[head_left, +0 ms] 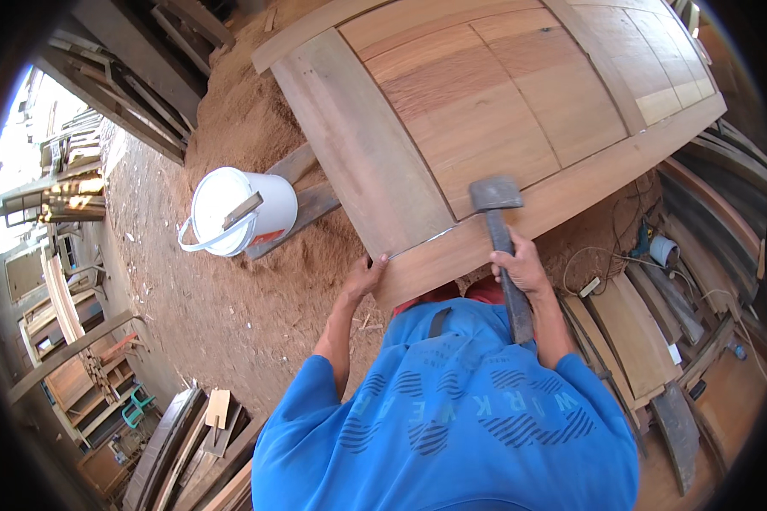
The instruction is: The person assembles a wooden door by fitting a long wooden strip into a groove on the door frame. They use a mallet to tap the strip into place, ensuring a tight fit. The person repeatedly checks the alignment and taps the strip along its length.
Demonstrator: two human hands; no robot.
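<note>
In my right hand (527, 266) is a hammer (495, 194) with a dark, blocky head and a dark handle. Its head is up, over or against the near rail of a large panelled wooden door (520, 198); whether it touches the wood I cannot tell. At the door's near left corner, my left hand (368, 277) grips the edge, with part of the fingers hidden beside the wood. A pale line runs along the joint between the near rail and the left board.
A white bucket (268, 204) with a wood piece across its lid stands left of the door, beside planks (315, 209) on sawdust (239, 111). Boards (635, 315) and a cable lie at right. More timber (166, 447) is stacked at lower left.
</note>
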